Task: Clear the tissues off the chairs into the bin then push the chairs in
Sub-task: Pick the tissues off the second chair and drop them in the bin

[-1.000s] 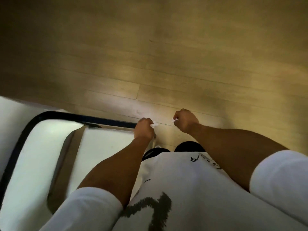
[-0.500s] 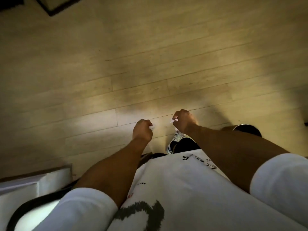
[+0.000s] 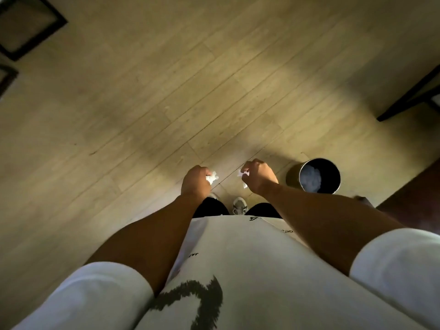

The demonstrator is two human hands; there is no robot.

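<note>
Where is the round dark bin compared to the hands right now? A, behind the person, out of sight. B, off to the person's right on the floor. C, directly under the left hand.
B: the round dark bin stands on the wooden floor beside the right hand, already holding white tissue.

Pale plank floor (image 3: 142, 96) throughout. Dark frame (image 3: 28, 27) at far left corner, a second frame (image 3: 7, 77) just below it. Grey shoe (image 3: 240, 206) near centre. White printed shirt (image 3: 238, 270) fills the near edge.

The bin (image 3: 319, 175) has come into view right of the right hand (image 3: 258, 176)
</note>
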